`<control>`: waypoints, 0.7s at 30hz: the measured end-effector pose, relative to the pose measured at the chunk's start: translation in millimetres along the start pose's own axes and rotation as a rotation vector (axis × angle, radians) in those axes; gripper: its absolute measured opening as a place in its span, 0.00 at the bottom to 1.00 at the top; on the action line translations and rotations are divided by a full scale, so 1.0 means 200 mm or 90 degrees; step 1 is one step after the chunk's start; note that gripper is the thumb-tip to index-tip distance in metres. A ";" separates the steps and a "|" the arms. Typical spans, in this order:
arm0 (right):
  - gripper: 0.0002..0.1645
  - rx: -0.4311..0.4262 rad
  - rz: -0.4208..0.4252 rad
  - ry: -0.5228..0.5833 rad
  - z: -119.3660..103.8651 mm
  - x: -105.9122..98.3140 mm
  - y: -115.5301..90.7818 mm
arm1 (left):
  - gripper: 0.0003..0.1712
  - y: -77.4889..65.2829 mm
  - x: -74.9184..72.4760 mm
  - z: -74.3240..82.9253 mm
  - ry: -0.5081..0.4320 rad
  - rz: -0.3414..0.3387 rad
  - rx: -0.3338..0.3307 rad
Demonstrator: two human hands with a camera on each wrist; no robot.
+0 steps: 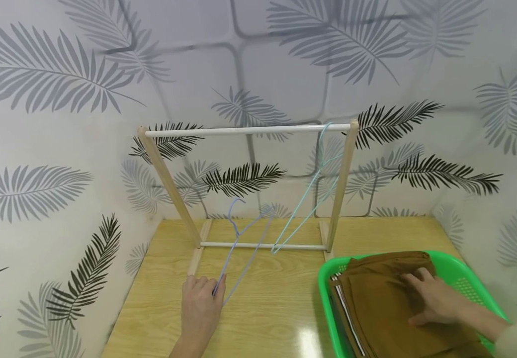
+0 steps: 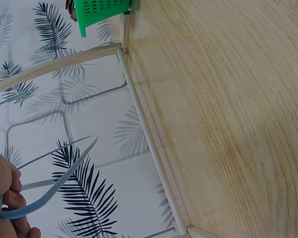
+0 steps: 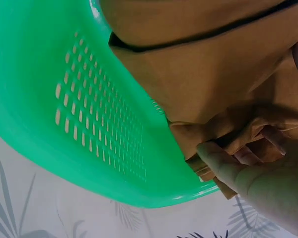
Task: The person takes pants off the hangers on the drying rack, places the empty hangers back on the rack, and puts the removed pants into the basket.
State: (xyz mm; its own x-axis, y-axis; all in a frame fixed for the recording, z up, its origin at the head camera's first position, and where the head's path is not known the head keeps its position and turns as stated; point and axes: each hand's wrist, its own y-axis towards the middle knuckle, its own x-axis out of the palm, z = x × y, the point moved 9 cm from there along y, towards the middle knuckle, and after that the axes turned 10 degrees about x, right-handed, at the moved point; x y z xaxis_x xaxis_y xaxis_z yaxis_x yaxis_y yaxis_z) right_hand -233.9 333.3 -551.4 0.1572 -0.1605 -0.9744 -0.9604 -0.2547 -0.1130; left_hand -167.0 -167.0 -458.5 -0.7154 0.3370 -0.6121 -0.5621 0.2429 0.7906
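My left hand (image 1: 202, 303) grips one end of a thin lavender-blue clothes hanger (image 1: 236, 233), held up with its hook at the top. In the left wrist view the fingers curl round the hanger (image 2: 44, 198). At the right, my right hand (image 1: 437, 298) is on a folded brown garment (image 1: 375, 303) lying on top of the pile in a green basket (image 1: 325, 293). The right wrist view shows my fingers (image 3: 218, 161) bent into the creased cloth near the garment's edge, bunching it. A light teal hanger (image 1: 301, 204) hangs from the rack's top bar.
A small clothes rack with a white top bar (image 1: 249, 130) and wooden posts (image 1: 343, 189) stands on the wood-grain table (image 1: 258, 308). Dark cloth with white stripes (image 1: 350, 318) shows under the brown garment. Leaf-patterned walls (image 1: 52, 149) enclose the table behind and at both sides.
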 end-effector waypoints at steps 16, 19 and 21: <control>0.57 0.032 0.068 -0.021 -0.10 -0.18 -0.13 | 0.20 0.02 -0.02 0.01 0.007 0.005 0.002; 0.57 0.042 0.052 -0.034 -0.11 -0.17 -0.17 | 0.20 0.02 -0.02 0.01 0.006 0.006 0.005; 0.56 0.046 0.042 -0.037 -0.12 -0.16 -0.20 | 0.20 0.02 -0.02 0.01 0.002 0.008 0.005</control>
State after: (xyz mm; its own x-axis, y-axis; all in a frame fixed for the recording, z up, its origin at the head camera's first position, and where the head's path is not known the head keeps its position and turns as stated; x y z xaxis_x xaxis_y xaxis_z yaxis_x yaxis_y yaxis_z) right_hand -194.8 326.5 -510.3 0.0807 -0.1181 -0.9897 -0.9826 -0.1760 -0.0591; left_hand -166.9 -165.7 -452.7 -0.7235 0.3369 -0.6025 -0.5499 0.2465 0.7981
